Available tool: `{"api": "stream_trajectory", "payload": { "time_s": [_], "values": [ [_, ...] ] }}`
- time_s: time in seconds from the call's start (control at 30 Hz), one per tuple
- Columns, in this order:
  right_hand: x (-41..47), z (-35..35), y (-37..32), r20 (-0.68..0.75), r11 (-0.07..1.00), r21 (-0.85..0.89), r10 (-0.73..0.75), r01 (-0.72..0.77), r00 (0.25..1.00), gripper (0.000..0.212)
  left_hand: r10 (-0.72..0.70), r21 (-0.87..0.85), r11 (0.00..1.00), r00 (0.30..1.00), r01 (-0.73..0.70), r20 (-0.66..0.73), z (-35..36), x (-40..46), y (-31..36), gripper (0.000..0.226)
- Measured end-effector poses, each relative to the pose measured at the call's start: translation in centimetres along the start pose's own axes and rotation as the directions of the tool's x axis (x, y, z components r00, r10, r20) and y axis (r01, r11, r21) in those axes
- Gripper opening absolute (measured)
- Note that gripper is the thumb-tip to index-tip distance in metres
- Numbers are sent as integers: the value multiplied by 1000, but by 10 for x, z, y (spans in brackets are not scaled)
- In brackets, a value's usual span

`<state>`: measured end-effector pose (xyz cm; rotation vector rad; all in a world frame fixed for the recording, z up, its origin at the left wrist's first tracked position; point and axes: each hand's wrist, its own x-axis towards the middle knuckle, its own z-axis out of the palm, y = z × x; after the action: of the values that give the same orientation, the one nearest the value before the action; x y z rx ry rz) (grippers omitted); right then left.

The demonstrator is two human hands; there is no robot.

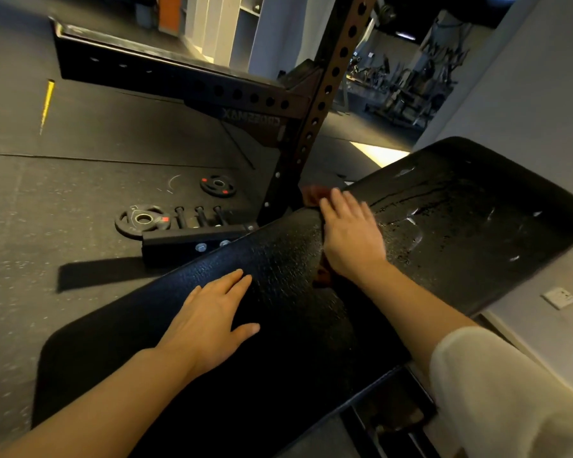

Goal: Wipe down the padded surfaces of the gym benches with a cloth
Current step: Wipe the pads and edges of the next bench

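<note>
The right hand [351, 239] presses a reddish cloth [313, 195], fingers straight, at the gap between the two bench pads [460, 206]. The left hand [209, 322] lies flat, fingers together, near the lower pad's left edge; open floor [63, 193] lies beyond.

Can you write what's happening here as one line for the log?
left hand: flat on seat pad | right hand: presses reddish cloth at pad gap | back pad: wet streaks

Two weight plates [143, 221] beside rack upright [315, 114]
</note>
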<state>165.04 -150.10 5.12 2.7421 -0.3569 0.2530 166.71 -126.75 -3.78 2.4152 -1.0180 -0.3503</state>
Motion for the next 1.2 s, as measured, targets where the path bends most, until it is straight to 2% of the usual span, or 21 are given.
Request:
{"api": "stream_trajectory", "payload": {
  "time_s": [0.03,0.1,0.33,0.47,0.53,0.6,0.67,0.7,0.77,0.8,0.87,0.9,0.97,1.0,1.07,1.13,1.2],
  "values": [
    [8,-2,5,10,996,-1,87,-87,996,60,7,6,1000,1000,-7,-2,2,0,0,82],
    [20,0,-5,11,992,17,126,-127,992,60,15,24,1000,1000,-15,-2,3,1,-1,80],
    [2,17,-100,40,975,53,-216,214,975,63,-1,-10,1000,1000,2,24,4,2,-3,78],
    [-4,11,-76,79,912,41,-410,408,909,61,5,6,1000,999,-5,51,0,0,-2,80],
    [7,1,-31,51,945,-23,-325,327,944,62,16,29,999,998,-18,61,-8,1,-3,80],
    [20,-11,28,18,996,-70,-61,62,998,64,38,37,999,998,-40,42,-18,5,-1,80],
    [28,-22,72,27,982,-62,181,-179,983,63,75,23,997,997,-75,15,-29,12,7,79],
    [30,-24,81,22,971,-38,237,-236,971,62,95,8,995,995,-95,8,-34,17,13,78],
    [32,-22,70,6,974,6,228,-228,974,62,140,-20,990,990,-140,3,-42,31,29,78],
    [28,-20,57,17,986,18,166,-166,986,63,163,-27,986,987,-163,2,-43,39,39,79],
    [13,-11,28,36,998,15,-68,68,997,63,193,-31,981,981,-193,13,-44,55,57,81],
    [2,-9,20,68,982,15,-188,188,980,62,202,-30,979,979,-202,25,-43,62,64,83],
    [-5,-12,32,110,949,-1,-313,315,944,62,214,-13,977,975,-214,59,-41,72,72,87],
    [1,-14,50,95,957,-14,-287,290,953,63,215,5,976,973,-217,87,-39,75,73,89],
    [17,-20,88,41,995,-35,-97,98,994,63,209,57,974,966,-220,150,-33,77,72,93],
    [32,-25,119,15,994,-29,107,-107,994,61,205,93,971,966,-221,156,-28,76,71,94],
    [39,-23,119,-18,983,-14,183,-183,983,59,201,108,970,970,-216,138,-26,76,71,94]
  ]
}}
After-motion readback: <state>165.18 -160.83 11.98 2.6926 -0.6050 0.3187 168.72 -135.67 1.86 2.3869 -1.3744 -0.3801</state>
